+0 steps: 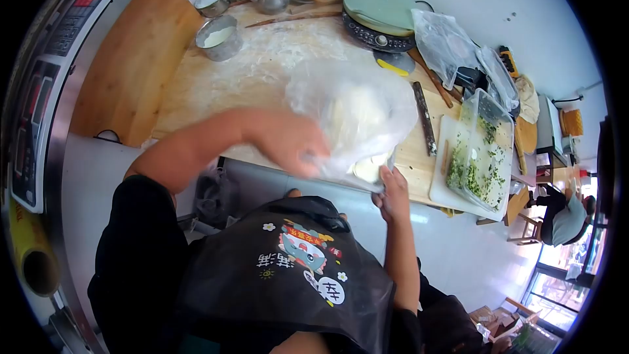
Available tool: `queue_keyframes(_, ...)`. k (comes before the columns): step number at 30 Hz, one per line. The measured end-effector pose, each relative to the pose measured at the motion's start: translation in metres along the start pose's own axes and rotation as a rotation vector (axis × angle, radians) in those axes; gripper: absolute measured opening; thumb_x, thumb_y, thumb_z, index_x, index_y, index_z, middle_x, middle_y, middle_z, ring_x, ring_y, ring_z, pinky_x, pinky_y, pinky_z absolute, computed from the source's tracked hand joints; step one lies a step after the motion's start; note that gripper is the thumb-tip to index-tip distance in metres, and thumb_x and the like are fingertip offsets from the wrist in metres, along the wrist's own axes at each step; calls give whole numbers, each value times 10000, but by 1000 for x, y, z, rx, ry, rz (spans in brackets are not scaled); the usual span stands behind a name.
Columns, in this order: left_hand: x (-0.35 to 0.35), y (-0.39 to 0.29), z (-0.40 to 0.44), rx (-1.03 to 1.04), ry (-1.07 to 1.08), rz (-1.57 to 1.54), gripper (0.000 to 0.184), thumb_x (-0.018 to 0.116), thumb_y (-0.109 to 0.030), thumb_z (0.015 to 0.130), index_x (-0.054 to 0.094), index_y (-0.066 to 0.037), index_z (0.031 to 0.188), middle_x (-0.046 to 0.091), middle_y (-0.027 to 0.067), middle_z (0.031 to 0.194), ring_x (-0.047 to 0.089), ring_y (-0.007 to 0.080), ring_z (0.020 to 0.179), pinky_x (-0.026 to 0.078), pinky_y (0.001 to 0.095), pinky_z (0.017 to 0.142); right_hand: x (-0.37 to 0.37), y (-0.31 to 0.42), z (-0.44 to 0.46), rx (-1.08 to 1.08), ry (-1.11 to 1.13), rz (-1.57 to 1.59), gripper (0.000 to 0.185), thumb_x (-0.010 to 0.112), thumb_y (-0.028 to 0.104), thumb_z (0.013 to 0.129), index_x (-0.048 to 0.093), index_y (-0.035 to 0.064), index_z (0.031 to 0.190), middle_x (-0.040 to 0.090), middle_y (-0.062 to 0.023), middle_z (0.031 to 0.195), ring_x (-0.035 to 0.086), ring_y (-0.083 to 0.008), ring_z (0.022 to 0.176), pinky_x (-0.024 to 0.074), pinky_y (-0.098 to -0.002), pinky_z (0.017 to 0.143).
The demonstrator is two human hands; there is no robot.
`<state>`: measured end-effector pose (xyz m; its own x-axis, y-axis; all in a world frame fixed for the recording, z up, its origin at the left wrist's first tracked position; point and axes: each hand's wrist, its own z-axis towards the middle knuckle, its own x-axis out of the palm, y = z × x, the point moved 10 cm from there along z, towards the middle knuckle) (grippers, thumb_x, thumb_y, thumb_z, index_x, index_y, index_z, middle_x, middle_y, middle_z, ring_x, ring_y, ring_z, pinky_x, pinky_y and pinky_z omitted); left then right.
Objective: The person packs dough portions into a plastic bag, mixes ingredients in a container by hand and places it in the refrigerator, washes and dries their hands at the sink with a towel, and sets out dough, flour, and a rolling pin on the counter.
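A clear plastic bag (304, 88) lies over pale dough (357, 111) at the front edge of the floured wooden table. My left hand (291, 147), smeared by motion, is closed on the bag's near left edge. At the near right corner, my right hand (394, 193) pinches the bag beside a pale flat dough piece (370, 168). A thin grey edge shows by its fingers; I cannot tell whether it belongs to a tray. The bag's cloudy film partly hides the dough.
Metal bowls of white powder (219, 38) stand at the back left. Behind the bag sits a round electric griddle (378, 10). A dark stick (424, 118) and a clear container of chopped greens (481, 157) lie to the right. Scales (33, 118) stand far left; a person (567, 216) sits far right.
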<state>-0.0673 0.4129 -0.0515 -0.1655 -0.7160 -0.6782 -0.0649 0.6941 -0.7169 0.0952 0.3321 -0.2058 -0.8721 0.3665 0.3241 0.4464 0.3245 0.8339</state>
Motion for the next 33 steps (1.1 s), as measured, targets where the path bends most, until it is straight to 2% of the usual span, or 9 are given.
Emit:
queue_keyframes(3,47,-21,-1,-110,97,95,313,612,-344,834,613,-32,862,611,149,875,587,351,811,462,433,707,13,-29,40,-99,4,-4,250,504,219,962,555,14,1097,562,-27,766,499,-99,527,417,-243,444)
queue_keyframes(6,45,-24,-21,-144,7,-129,365,578,-405,870,647,-51,926,626,127,916,588,328,887,469,397,766,27,-33,55,-215,-101,156,303,527,166,937,499,23,1203,582,-87,1080,592,-192,922,514,-342,753)
queue_keyframes(11,-23,108,-144,-282,-1573,-797,461,582,-288,941,444,-68,1321,554,39,1199,504,164,1128,455,340,889,28,-13,62,-469,-121,-151,369,552,186,927,483,20,1250,556,-115,1150,567,-219,1020,494,-379,850)
queue_keyframes(13,23,138,-86,-266,-1313,-1474,474,580,-275,942,427,-58,1335,550,58,1235,512,169,1143,455,360,912,49,18,44,-574,-209,-451,372,557,202,923,493,14,1238,556,-124,1133,562,-230,1013,482,-413,863)
queue_keyframes(17,46,91,9,-76,-1047,-1628,424,592,-193,923,471,-49,1304,587,85,1212,587,217,1071,485,384,915,97,35,-7,-1202,-464,-1291,332,588,177,883,541,-6,1156,572,-185,1117,538,-291,1067,416,-431,925)
queue_keyframes(23,50,80,22,-92,-800,-1812,399,626,-119,870,533,-15,1243,640,113,1123,645,230,993,529,373,861,74,46,-11,-342,165,-512,231,523,185,931,597,28,1085,622,-116,812,637,-177,758,514,-328,675)
queue_keyframes(26,43,87,12,-125,-772,-1683,421,601,-113,863,522,-10,1264,630,130,1156,641,239,1004,520,374,875,-3,123,-69,-595,-340,-591,305,456,266,987,612,6,951,582,-42,690,572,-119,624,466,-259,591)
queue_keyframes(28,43,81,13,-109,-732,-1685,388,603,-106,863,541,-22,1238,648,114,1103,661,225,932,546,363,808,-54,162,-92,-674,-672,-556,421,425,341,998,544,-25,1167,587,-94,1029,553,-154,999,427,-288,877)
queue_keyframes(33,46,72,30,-81,-575,-1660,398,608,-109,858,541,-14,1239,650,104,1096,661,212,927,549,356,797,-93,132,3,-319,-142,429,489,516,356,958,463,17,1307,511,-93,1237,464,-208,1168,373,-347,984)
